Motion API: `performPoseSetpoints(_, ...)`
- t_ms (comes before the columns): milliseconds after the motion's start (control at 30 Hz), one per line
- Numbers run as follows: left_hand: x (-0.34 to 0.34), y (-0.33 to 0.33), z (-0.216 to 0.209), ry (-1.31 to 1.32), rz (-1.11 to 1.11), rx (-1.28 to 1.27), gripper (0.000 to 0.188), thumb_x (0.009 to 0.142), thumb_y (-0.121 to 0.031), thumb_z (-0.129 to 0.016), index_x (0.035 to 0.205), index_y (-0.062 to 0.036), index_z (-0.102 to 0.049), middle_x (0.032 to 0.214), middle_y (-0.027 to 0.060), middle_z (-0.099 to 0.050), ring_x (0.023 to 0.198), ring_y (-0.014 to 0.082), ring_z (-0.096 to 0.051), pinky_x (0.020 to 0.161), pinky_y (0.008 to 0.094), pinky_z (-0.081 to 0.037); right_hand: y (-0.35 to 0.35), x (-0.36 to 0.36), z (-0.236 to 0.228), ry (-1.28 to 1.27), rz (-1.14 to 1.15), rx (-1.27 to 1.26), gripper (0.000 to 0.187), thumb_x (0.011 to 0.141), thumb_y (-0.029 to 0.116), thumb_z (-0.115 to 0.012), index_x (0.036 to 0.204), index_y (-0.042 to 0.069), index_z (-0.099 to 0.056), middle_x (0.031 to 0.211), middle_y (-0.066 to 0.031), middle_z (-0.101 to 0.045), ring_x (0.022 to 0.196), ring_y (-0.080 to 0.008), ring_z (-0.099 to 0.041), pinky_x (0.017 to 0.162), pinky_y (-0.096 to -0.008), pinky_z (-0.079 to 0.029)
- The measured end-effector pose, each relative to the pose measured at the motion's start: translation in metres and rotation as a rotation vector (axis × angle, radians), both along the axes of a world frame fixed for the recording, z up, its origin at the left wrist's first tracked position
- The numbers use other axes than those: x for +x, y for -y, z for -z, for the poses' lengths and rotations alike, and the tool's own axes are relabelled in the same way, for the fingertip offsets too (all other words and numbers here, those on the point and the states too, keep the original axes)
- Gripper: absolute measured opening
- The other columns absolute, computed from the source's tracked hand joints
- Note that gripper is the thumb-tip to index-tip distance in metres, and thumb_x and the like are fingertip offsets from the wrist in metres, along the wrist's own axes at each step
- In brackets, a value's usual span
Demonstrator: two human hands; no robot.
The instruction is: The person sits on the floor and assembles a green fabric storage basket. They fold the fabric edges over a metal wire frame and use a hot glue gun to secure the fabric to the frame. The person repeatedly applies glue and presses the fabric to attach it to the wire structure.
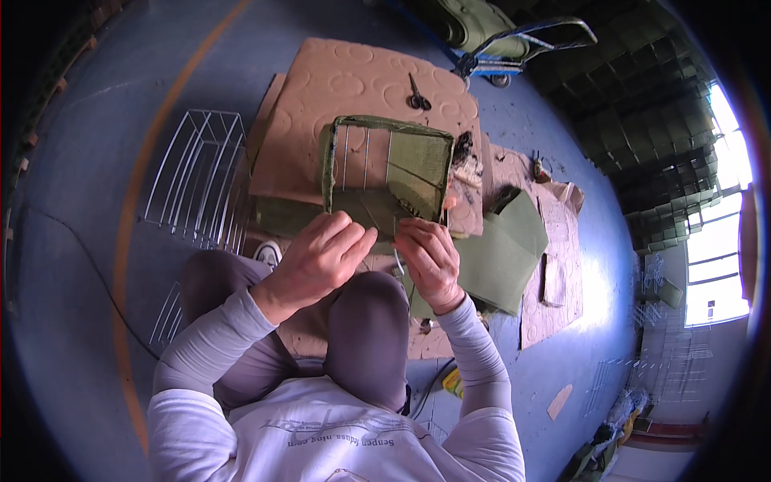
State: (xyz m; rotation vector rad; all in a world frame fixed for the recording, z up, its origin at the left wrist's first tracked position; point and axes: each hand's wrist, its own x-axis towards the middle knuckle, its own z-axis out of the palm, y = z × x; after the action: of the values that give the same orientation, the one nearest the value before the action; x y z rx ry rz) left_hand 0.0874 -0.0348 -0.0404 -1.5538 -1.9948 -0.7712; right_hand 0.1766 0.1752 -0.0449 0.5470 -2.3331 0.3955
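A box-shaped wire basket point(328, 165) edged with green fabric lies on brown cardboard in front of me, its inside showing green mesh and bare metal rods. My left hand point(325, 251) is closed in a pinch just before the basket's near left side. Close to the near right corner, my right hand point(431, 255) is closed too, fingertips against or very near the edge. What either hand pinches is too small to make out. A short pale strand point(399, 262) hangs beside the right hand's fingers. Dark scissors point(418, 95) rest on the cardboard beyond the basket.
Bare wire frames point(197, 173) stand on the floor at my left. Green fabric sheets point(506, 257) lie over cardboard point(562, 265) to the right. A blue cart point(506, 56) holding green rolls is at the back. Dark green stacks point(626, 112) line the right wall.
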Motion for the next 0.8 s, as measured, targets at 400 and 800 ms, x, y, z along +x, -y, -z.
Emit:
performPoseSetpoints(400,0.013,0.003,0.016,-0.006,0.002,-0.188,0.031,0.073,-0.007,-0.068,0.101,0.0062,-0.066,0.089,0.0075,-0.055,0.083,0.0218,-0.055,0.076,0.0349,-0.051,0.012,0.012,0.021,0.075,0.026,-0.02,0.033,0.066,0.004,-0.07,0.099,0.002,-0.067,0.101,-0.0098,-0.063,0.097,-0.0254,-0.065,0.075,-0.0361,-0.05)
performPoseSetpoints(800,0.002,-0.001,-0.007,-0.032,-0.065,-0.023,0.022,0.075,-0.008,-0.068,0.095,0.0008,-0.064,0.085,0.0058,-0.05,0.084,0.0214,-0.053,0.082,0.0373,-0.047,0.015,-0.004,-0.008,0.059,0.036,-0.03,0.029,0.07,0.005,-0.072,0.099,0.003,-0.065,0.097,-0.0076,-0.061,0.093,-0.0251,-0.063,0.078,-0.0367,-0.048)
